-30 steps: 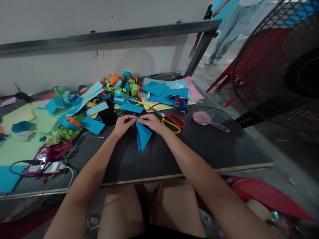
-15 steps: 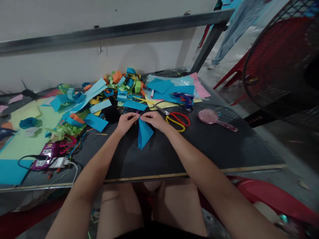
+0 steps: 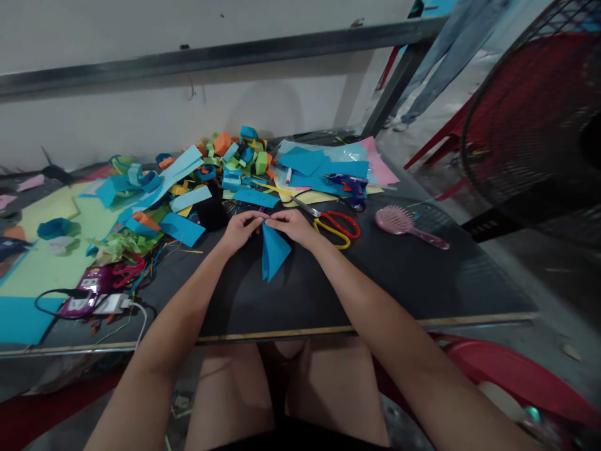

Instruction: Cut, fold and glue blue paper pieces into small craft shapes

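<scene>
Over the middle of the dark table, a folded piece of blue paper (image 3: 274, 252) hangs in a narrow fan shape, its point upward. My left hand (image 3: 243, 229) pinches that upper point from the left, fingers closed. From the right, my right hand (image 3: 292, 227) grips the same top edge between thumb and fingers, its fingertips nearly meeting the left ones. The exact fold under the fingertips is hidden. Just right of my right hand lie scissors (image 3: 336, 228) with one red and one yellow handle.
Folded paper pieces (image 3: 235, 153) in several colours pile up at the back. A blue glue gun (image 3: 350, 186) rests on paper sheets, and a pink hairbrush (image 3: 409, 225) lies right. At left sits a purple power strip (image 3: 94, 291) with cables. A fan (image 3: 539, 119) stands beyond the table's right end.
Both hands keep their pinch on the blue paper, which hangs almost as before. The whole view has shifted slightly. The person's legs in the background have moved a little.
</scene>
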Tool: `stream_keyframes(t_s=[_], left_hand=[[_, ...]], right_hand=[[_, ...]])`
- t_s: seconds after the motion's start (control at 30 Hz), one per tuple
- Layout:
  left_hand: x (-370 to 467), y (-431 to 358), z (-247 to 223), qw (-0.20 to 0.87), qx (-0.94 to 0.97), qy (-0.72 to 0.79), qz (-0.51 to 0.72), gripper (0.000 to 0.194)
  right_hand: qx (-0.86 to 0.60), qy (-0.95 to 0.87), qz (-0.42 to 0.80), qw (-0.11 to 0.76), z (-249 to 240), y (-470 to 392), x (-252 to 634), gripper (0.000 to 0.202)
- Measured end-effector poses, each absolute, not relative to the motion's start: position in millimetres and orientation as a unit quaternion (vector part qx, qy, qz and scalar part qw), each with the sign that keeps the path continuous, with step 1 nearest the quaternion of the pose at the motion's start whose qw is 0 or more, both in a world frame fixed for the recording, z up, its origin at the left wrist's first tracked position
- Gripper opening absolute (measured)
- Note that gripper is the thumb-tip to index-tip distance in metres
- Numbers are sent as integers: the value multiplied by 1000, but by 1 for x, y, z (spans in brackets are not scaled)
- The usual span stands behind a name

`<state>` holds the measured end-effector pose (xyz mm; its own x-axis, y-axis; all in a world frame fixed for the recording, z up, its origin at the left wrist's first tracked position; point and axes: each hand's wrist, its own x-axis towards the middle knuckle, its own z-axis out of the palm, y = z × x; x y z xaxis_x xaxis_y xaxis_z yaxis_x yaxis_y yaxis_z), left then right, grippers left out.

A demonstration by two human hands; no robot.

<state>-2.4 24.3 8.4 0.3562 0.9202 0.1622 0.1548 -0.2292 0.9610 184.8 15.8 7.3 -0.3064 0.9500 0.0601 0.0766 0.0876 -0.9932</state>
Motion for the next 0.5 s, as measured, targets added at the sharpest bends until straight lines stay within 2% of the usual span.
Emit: stream_keyframes(t_s=[0.5], left_hand=[[2, 22, 7, 459, 638, 418, 456, 30]], right_hand=[[-433, -639, 504, 387, 1, 21, 184, 42]])
